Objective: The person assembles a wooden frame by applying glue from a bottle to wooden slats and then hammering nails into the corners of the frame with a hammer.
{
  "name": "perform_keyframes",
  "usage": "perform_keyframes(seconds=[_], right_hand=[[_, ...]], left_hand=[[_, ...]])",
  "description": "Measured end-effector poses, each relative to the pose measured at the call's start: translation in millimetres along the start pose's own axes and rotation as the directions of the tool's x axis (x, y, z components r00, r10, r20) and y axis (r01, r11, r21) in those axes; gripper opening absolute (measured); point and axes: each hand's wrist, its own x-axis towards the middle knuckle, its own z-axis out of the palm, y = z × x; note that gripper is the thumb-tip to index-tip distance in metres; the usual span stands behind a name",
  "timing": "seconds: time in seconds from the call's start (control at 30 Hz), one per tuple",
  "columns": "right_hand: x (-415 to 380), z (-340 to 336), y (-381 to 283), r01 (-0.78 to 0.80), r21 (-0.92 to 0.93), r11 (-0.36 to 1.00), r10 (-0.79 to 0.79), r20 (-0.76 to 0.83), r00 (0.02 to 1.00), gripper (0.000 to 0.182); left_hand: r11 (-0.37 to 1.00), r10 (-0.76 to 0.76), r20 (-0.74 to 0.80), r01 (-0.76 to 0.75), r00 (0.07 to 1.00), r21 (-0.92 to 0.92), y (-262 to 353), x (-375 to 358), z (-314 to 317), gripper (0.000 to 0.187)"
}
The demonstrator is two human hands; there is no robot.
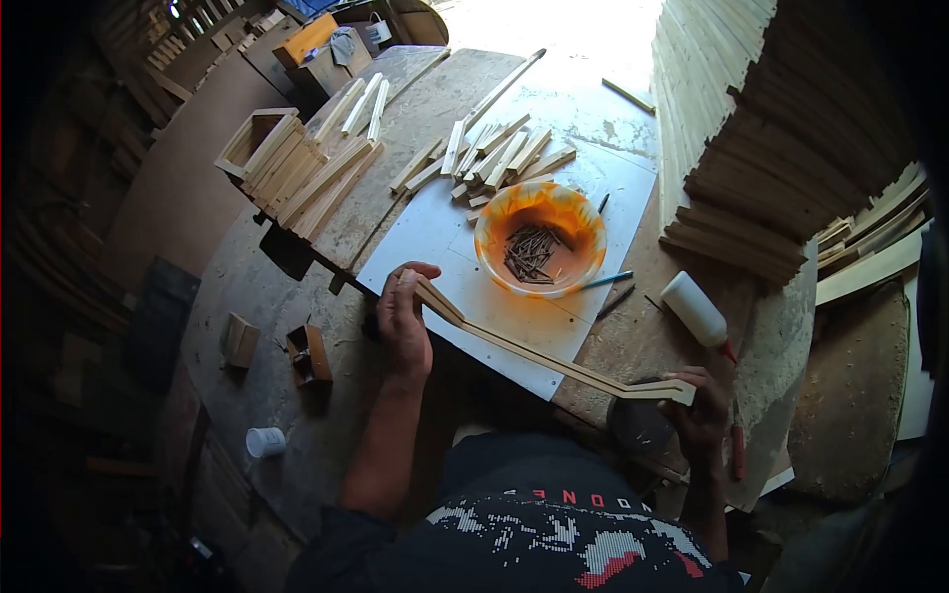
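Observation:
A pale wooden frame (pixel 539 356), seen nearly edge-on with short pieces at both ends, spans the space between my hands above the near edge of the white board. My left hand (pixel 403 321) is closed around its left end, thumb and fingers pressed to the short piece. At the other end, my right hand (pixel 698 410) grips the corner, its fingers partly in shadow. Just beyond the frame, an orange and yellow bowl (pixel 489 252) holds many nails (pixel 531 252). A white glue bottle (pixel 692 308) with a red tip lies beyond my right hand.
Loose wooden strips (pixel 504 158) are heaped behind the bowl. Assembled frames (pixel 287 173) are stacked at the left, and a tall stack of wood (pixel 791 188) rises at the right. A small open box (pixel 308 356) and a white cup (pixel 265 442) stand on the lower left surface.

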Motion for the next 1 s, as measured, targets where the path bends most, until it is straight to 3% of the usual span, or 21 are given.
perform_keyframes(seconds=[0.1, 0.3, 0.4, 0.53, 0.6, 0.63, 0.67, 0.73, 0.77, 0.8, 0.83, 0.87, 0.93, 1.0], right_hand=[[19.6, 36.5, -3.2, 0.089, -0.066, 0.994, -0.083, 0.079, 0.993, 0.033], [56.7, 120.0, -4.9, -0.027, -0.047, 0.999, 0.029, 0.049, 0.998, 0.028], [76.1, 158.7, -1.3, -0.116, 0.016, 0.993, 0.116, 0.025, 0.993, 0.029], [91.5, 185.0, -1.9, -0.274, 0.019, 0.962, 0.274, 0.0, 0.962, 0.029], [92.5, 192.3, -6.1, -0.352, 0.061, 0.934, 0.353, -0.009, 0.936, 0.028], [89.9, 193.7, -3.3, -0.336, -0.036, 0.941, 0.333, -0.069, 0.94, 0.028], [91.1, 198.1, -7.5, -0.361, -0.045, 0.932, 0.356, -0.092, 0.93, 0.028], [94.1, 203.5, -21.2, -0.403, -0.057, 0.913, 0.392, -0.147, 0.908, 0.028], [95.4, 203.7, -24.9, -0.412, -0.051, 0.91, 0.403, -0.135, 0.905, 0.03], [95.4, 207.0, -26.8, -0.418, -0.049, 0.907, 0.405, -0.167, 0.899, 0.03], [94.8, 209.9, -28.9, -0.424, -0.047, 0.904, 0.408, -0.198, 0.891, 0.031], [93.6, 213.3, -30.4, -0.432, -0.043, 0.901, 0.412, -0.226, 0.882, 0.031], [93.1, 214.1, -30.7, -0.42, -0.08, 0.904, 0.393, -0.231, 0.89, 0.031], [93.0, 218.8, -30.7, -0.423, -0.095, 0.901, 0.391, -0.245, 0.887, 0.032]], left_hand=[[1.0, 0.016, -0.087, -0.016, 0.996, 0.003, -5.6, 22.0, -32.7, 0.027], [0.997, 0.066, -0.145, -0.06, 0.987, 0.044, -25.5, 97.3, -88.1, 0.03], [0.996, 0.083, -0.103, -0.078, 0.991, 0.049, -28.6, 136.6, -114.0, 0.033], [0.995, -0.095, 0.148, 0.088, 0.984, 0.053, -22.6, 178.6, -150.7, 0.041], [0.988, -0.128, 0.207, 0.107, 0.97, 0.11, -38.3, 208.2, -171.8, 0.044], [0.983, -0.15, 0.239, 0.117, 0.96, 0.144, -51.8, 224.8, -184.7, 0.046], [0.954, -0.184, 0.175, 0.134, 0.967, 0.267, -74.2, 248.3, -205.0, 0.039], [0.837, -0.07, 0.025, 0.045, 0.997, 0.546, -126.7, 300.6, -256.4, 0.029], [0.556, 0.152, 0.119, -0.185, 0.981, 0.811, -129.7, 324.8, -275.3, 0.037], [0.381, 0.197, 0.175, -0.24, 0.965, 0.893, -131.1, 341.6, -290.0, 0.048], [0.141, 0.206, 0.198, -0.229, 0.958, 0.963, -133.3, 356.6, -300.9, 0.062], [0.076, 0.074, 0.102, -0.107, 0.992, 0.991, -137.7, 367.1, -309.5, 0.071], [-0.132, 0.075, 0.136, -0.126, 0.988, 0.983, -146.8, 388.1, -333.9, 0.075], [-0.175, 0.058, 0.111, -0.099, 0.992, 0.98, -164.8, 390.0, -351.6, 0.073]])
